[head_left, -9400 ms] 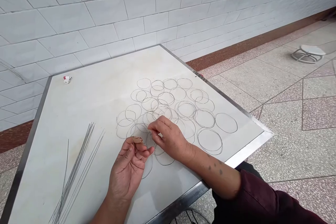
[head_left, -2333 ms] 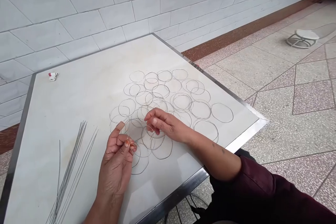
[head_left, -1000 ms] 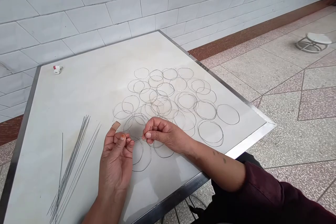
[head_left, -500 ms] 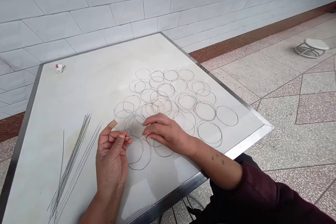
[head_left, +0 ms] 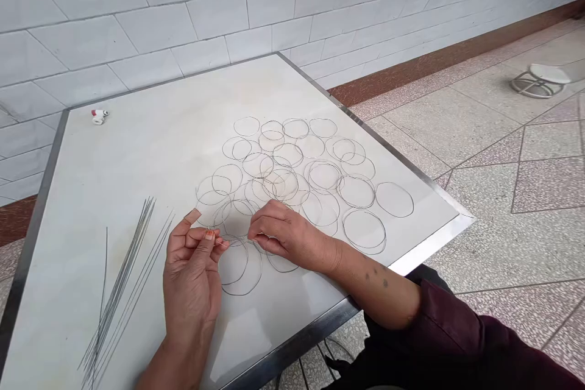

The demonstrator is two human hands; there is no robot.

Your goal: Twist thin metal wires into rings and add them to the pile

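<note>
My left hand (head_left: 194,274) pinches a thin wire between thumb and fingers, its index finger raised off it. Opposite it, a short gap away, my right hand (head_left: 287,234) has thumb and fingertips pressed together, apparently on the same wire; the thin strand is hard to follow between them. Beneath and beyond both hands lie many wire rings (head_left: 364,228), thin and round, overlapping on the white table. To the left of my left hand rests a loose bundle of straight wires (head_left: 121,280), with one wire lying slightly apart.
The white table (head_left: 150,152) has a metal edge and stands against a tiled wall (head_left: 219,18). A small red and white object (head_left: 99,116) sits near its far left corner. On the speckled floor at the right stands a low white stool (head_left: 542,80).
My right hand's fingers have closed together into a pinch; earlier they were slightly apart. My left hand keeps its pinch on the wire. The view has shifted slightly.
</note>
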